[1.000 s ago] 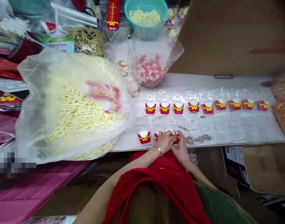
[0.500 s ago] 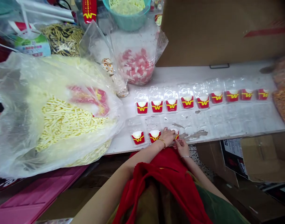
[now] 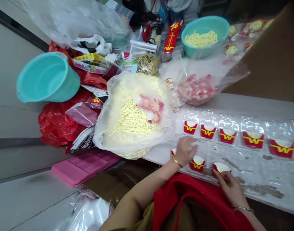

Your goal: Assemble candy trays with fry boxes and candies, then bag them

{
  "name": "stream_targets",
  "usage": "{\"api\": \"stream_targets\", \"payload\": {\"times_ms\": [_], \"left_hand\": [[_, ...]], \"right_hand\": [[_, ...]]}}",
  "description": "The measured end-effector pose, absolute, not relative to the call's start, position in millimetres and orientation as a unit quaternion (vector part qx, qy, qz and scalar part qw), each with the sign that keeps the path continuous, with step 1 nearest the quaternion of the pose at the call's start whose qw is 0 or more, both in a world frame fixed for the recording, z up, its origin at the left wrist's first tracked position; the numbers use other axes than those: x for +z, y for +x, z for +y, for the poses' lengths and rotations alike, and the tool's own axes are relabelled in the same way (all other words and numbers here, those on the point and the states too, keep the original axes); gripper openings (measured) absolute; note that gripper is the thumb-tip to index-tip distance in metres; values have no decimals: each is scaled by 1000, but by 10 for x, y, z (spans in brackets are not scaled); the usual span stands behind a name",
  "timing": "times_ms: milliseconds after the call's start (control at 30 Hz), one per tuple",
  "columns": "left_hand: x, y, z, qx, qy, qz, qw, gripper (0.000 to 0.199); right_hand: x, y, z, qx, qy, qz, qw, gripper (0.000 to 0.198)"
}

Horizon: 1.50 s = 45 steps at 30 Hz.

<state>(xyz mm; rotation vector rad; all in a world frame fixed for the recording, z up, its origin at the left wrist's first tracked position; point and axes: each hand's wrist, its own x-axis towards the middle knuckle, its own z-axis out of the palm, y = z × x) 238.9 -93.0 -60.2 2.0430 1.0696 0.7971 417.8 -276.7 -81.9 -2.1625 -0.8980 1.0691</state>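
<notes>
My right hand (image 3: 231, 186) is closed with thumb and fingers pinched at the lower edge of a small red fries carton (image 3: 221, 167) near the table's front edge. My left hand (image 3: 185, 150) hovers above the front row, its fingers smeared by motion. Under its wrist a second red carton is mostly hidden, and just right of it lies another fries carton (image 3: 197, 164) with a yellow W-shaped band. Behind runs a row of like cartons (image 3: 228, 136) in clear plastic blisters. To the left lies a big clear bag (image 3: 108, 134) of pale yellow stick pieces (image 3: 131, 115).
A bag of pink and white pieces (image 3: 197, 89) stands behind the rows, beside a cardboard box (image 3: 269, 64). Farther back is a turquoise bowl (image 3: 204, 48) with yellow sticks. On the left are a turquoise basin (image 3: 45, 78), red plastic bags (image 3: 57, 122) and a pink panel (image 3: 81, 166).
The head view has swung left. My left hand has lifted off the front-row carton and moved left toward the bag of yellow sticks. My right hand stays at the carton.
</notes>
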Motion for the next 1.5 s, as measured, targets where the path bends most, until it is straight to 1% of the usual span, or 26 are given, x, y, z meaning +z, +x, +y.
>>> {"api": "stream_targets", "payload": {"times_ms": [67, 100, 167, 200, 233, 267, 333, 367, 433, 533, 600, 667, 733, 767, 800, 867, 933, 967, 1033, 1100, 1133, 1167, 1233, 1300, 1400, 1500], "left_hand": [[-462, 1830, -480, 390, 648, 579, 306, 20], [-430, 1563, -251, 406, 589, 646, 267, 19], [-436, 1119, 172, 357, 535, 732, 227, 19], [-468, 960, 351, 307, 533, 755, 227, 19], [-511, 847, 502, 285, 534, 760, 236, 17], [-561, 774, 623, 263, 540, 761, 246, 15], [-655, 717, 772, 240, 553, 752, 267, 15], [-693, 711, 804, 234, 559, 748, 273, 17], [-743, 698, 802, 241, 574, 725, 295, 17], [-779, 634, 695, 270, 596, 667, 356, 6], [-793, 579, 609, 275, 602, 641, 388, 13], [-796, 522, 549, 274, 607, 624, 408, 18], [-774, 445, 536, 275, 617, 598, 430, 20], [-751, 392, 545, 279, 623, 595, 425, 21], [-720, 329, 561, 283, 629, 603, 401, 22], [-641, 193, 594, 272, 645, 642, 313, 24], [-562, 91, 600, 206, 681, 659, 244, 26], [-532, 72, 588, 155, 711, 644, 234, 28], [-505, 105, 545, 55, 774, 589, 226, 41], [-522, 206, 504, -3, 812, 550, 195, 52], [-544, 261, 493, -15, 820, 544, 178, 51], [-570, 308, 491, -19, 823, 542, 169, 45], [-621, 352, 514, -12, 824, 536, 184, 30], [-657, 318, 554, 25, 813, 537, 224, 21], [-674, 173, 608, 152, 747, 577, 293, 14], [-643, 33, 635, 284, 616, 608, 413, 4]], "right_hand": [[-588, 3949, -2361, 447, -735, -443, 252, 35], [-474, 3788, -2115, 466, -698, -486, 244, 33], [-289, 3396, -1579, 498, -608, -567, 246, 28], [-233, 3183, -1306, 501, -566, -603, 254, 27], [-209, 2975, -1040, 488, -531, -639, 267, 26], [-219, 2783, -788, 466, -508, -671, 273, 24], [-325, 2483, -349, 438, -513, -682, 283, 23], [-407, 2384, -170, 420, -524, -684, 285, 29], [-581, 2278, 97, 388, -550, -682, 286, 50], [-764, 2243, 304, 311, -588, -702, 255, 85], [-816, 2223, 359, 252, -592, -731, 227, 96], [-834, 2190, 382, 225, -574, -757, 218, 93], [-839, 2172, 390, 236, -551, -768, 224, 86], [-840, 2177, 391, 248, -547, -765, 233, 85], [-840, 2194, 388, 259, -550, -753, 251, 84], [-831, 2258, 371, 278, -578, -704, 306, 86], [-808, 2340, 337, 296, -608, -643, 360, 86], [-794, 2378, 313, 305, -615, -621, 378, 85], [-770, 2434, 255, 315, -619, -600, 396, 83], [-765, 2459, 187, 317, -618, -595, 404, 82], [-772, 2464, 151, 320, -619, -593, 404, 83], [-784, 2465, 117, 325, -621, -590, 401, 84], [-819, 2464, 53, 331, -632, -583, 389, 84], [-846, 2463, 3, 331, -646, -577, 374, 81], [-827, 2452, -31, 324, -646, -591, 357, 73], [-735, 2402, -16, 307, -623, -632, 343, 78]]}}
